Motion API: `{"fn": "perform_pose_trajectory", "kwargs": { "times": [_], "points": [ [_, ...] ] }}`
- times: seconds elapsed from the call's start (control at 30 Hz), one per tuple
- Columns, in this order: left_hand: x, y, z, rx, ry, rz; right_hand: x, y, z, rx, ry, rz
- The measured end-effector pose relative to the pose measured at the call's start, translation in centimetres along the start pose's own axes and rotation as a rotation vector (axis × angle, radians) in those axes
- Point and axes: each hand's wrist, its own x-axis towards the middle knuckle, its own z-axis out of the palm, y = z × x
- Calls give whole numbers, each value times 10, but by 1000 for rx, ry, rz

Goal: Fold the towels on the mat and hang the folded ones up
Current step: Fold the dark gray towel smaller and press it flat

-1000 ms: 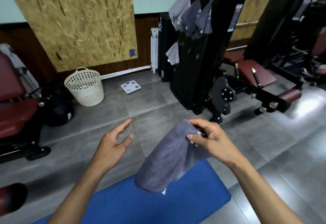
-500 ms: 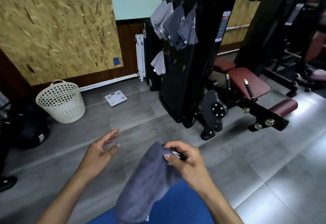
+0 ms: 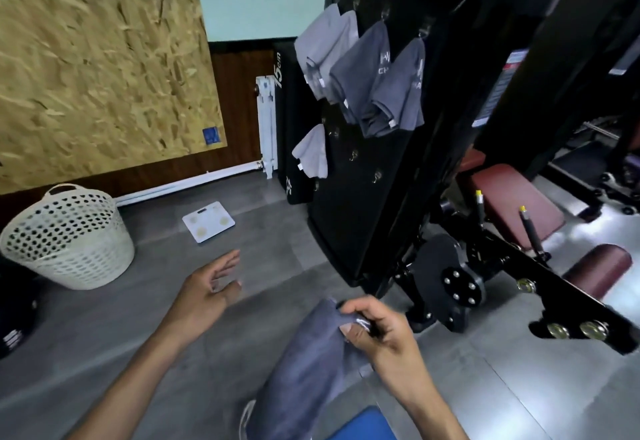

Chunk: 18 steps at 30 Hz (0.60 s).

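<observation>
Right hand (image 3: 377, 332) pinches the folded grey towel (image 3: 304, 367) by its corner above the mat (image 3: 367, 425) — left hand (image 3: 207, 290) open, empty. Aim for a free hook (image 3: 377, 174), loop first, I guess.

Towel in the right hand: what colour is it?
Dark grey towel, pinched by the right hand; head view.

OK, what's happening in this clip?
A person in a gym is hanging up folded towels. The right hand pinches a folded grey towel by its top corner; the left hand is open and holds nothing. Four towels already hang on hooks on the black panel ahead.
</observation>
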Motion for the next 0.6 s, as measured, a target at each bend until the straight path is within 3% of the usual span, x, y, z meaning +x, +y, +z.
{"fn": "perform_pose_trajectory", "kwargs": {
  "times": [0.23, 0.4, 0.6],
  "points": [
    [235, -3, -46, 74, -113, -30, 179, 23, 24, -18, 64, 49],
    [343, 15, -38, 94, -205, -8, 301, 40, 23, -66, 34, 61],
    [469, 26, -23, 103, -232, 5, 438, 84, 19, -38, 162, 12]
  ]
}}
